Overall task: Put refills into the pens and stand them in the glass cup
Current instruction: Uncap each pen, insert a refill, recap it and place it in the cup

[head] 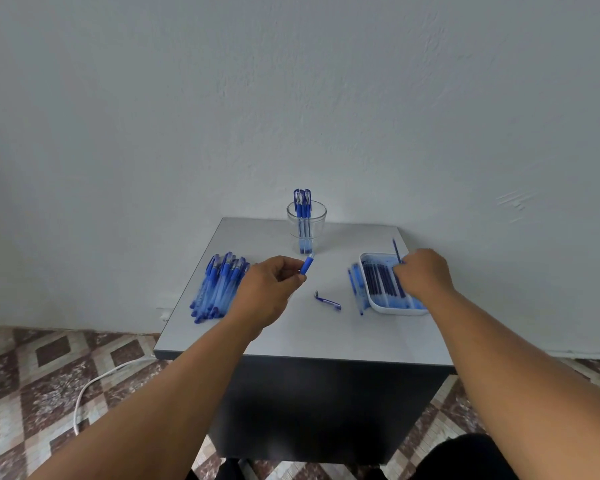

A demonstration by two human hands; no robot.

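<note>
Left hand (271, 282) pinches the pen barrel (307, 265), tip slanting up and far toward the glass cup (306, 225), while the right hand (421, 277) pinches a refill (396, 251) over the tray (378, 299), well right along the bench (312, 327).

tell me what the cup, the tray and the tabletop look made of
Cup: clear glass by its look, pens visible through the wall.
Tray: white, smooth, rounded rim, probably plastic.
Tabletop: matte pale grey, dark edge, likely laminate board.
</note>
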